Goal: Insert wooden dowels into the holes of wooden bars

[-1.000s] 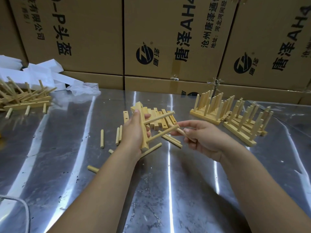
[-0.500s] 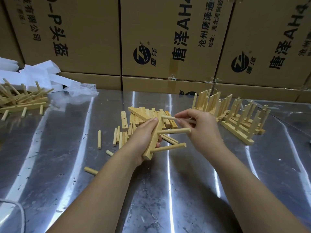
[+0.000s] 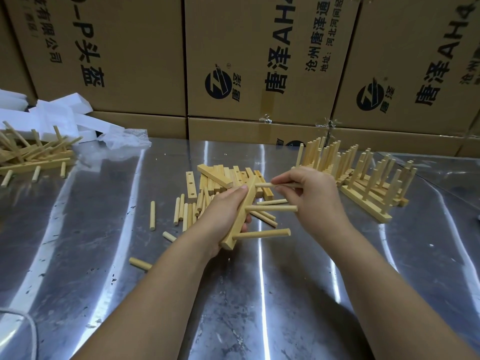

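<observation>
Fingers (image 3: 285, 178) with dowel (image 3: 262, 185), now against bar (image 3: 242, 213).

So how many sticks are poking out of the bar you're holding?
3 in the bar: bottom dowel near its lower end, middle dowel halfway up, top dowel pinched by the right hand. None seem hidden.
</observation>
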